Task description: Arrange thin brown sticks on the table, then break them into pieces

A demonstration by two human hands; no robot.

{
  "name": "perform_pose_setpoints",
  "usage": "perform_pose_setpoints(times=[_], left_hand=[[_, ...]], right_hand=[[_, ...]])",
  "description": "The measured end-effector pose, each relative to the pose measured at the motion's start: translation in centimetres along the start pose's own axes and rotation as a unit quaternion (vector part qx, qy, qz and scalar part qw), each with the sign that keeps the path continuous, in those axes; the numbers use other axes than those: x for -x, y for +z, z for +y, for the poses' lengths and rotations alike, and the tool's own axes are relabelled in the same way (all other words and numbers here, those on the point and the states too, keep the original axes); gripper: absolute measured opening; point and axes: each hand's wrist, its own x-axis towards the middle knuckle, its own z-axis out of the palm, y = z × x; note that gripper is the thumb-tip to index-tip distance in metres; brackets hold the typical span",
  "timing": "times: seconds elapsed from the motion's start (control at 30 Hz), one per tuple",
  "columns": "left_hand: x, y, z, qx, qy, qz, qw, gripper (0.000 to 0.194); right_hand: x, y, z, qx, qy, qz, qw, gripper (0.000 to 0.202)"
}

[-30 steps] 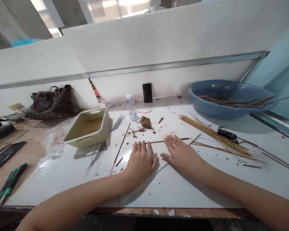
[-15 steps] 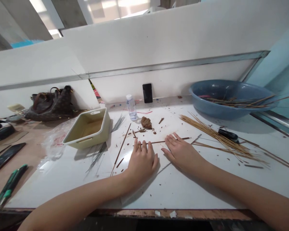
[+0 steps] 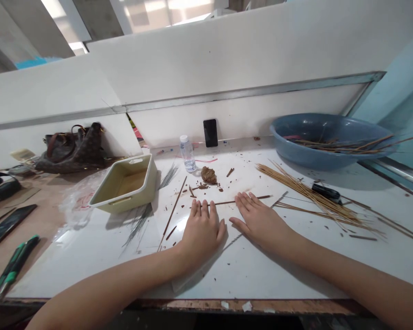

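Observation:
A thin dark brown coated stick lies crosswise on the white tabletop. My left hand rests flat on its left part, fingers stretched forward. Over its right part, my right hand also lies flat, fingers extended and thumb spread. The stick shows between the hands and beyond the right fingertips; the fingers hide the rest. Just beyond sits a brown lump of dough-like paste with crumbs around it. Another brown-coated stick lies slanted to the left of my left hand.
At left stand a yellowish tub, a handbag and green-handled pliers. A water bottle and a phone stand behind. Rightward are a bundle of thin bamboo sticks, a black-handled tool and a blue basin.
My right hand has shifted very slightly, its fingertips a little lower and the thumb a bit to the left. My left hand stays nearly in place on the stick.

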Motion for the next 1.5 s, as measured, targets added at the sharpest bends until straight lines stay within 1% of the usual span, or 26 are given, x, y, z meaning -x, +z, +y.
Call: perform_pose_setpoints(times=[0.1,0.23,0.3,0.4,0.53,0.67,0.77,0.9,0.97,1.13,1.23,1.3,1.37,1.43,1.5], left_hand=[[-0.2,0.4,-0.1,0.016,-0.018,0.0,1.0,0.07],[0.2,-0.1,0.1,0.016,0.011,0.023,1.0,0.07],[0.3,-0.2,0.2,0.005,0.022,0.026,0.999,0.069],[0.1,0.0,0.1,-0.002,0.016,0.012,1.0,0.069],[-0.3,0.1,-0.1,0.001,-0.01,0.006,1.0,0.07],[0.2,-0.3,0.1,0.001,0.019,0.009,1.0,0.068],[0.4,-0.4,0.3,0.001,0.021,-0.002,1.0,0.069],[0.1,0.1,0.0,0.017,-0.021,-0.024,0.999,0.071],[0.1,0.1,-0.1,0.018,-0.028,-0.022,0.999,0.071],[0.5,-0.3,0.3,0.004,0.005,0.004,1.0,0.067],[0.5,-0.2,0.3,0.02,-0.012,0.006,1.0,0.067],[0.3,0.0,0.1,0.032,-0.032,-0.006,0.999,0.069],[0.1,0.1,-0.1,0.035,-0.041,-0.016,0.998,0.07],[0.1,-0.1,-0.1,0.031,-0.035,-0.018,0.999,0.071],[0.2,-0.4,0.0,0.02,-0.014,-0.017,1.0,0.071]], right_hand=[[-0.4,-0.1,0.4,0.0,-0.008,-0.003,1.0,0.084],[-0.1,-1.1,-0.3,0.027,-0.013,-0.022,0.999,0.081],[0.0,-1.3,-0.7,0.037,-0.011,-0.025,0.999,0.078],[-0.2,-0.9,-0.5,0.042,-0.01,-0.021,0.999,0.077],[-0.4,-0.3,-0.1,0.028,-0.005,-0.016,0.999,0.085],[0.3,-0.3,-0.7,0.014,0.004,-0.007,1.0,0.087],[0.7,0.0,-0.8,0.006,0.011,0.0,1.0,0.087],[0.3,0.5,0.0,-0.005,0.0,0.004,1.0,0.088],[0.1,0.3,0.3,-0.002,-0.006,0.007,1.0,0.087],[0.4,-1.0,-0.4,0.018,-0.024,0.042,0.999,0.074],[0.3,-0.8,-0.3,0.025,-0.031,0.051,0.998,0.067],[0.0,-0.1,0.2,0.023,-0.025,0.046,0.998,0.068],[-0.2,0.4,0.6,0.012,-0.014,0.039,0.999,0.075],[-0.3,0.2,0.6,0.003,-0.01,0.035,0.999,0.078],[-0.4,-0.8,0.3,0.001,-0.017,0.029,0.999,0.072]])
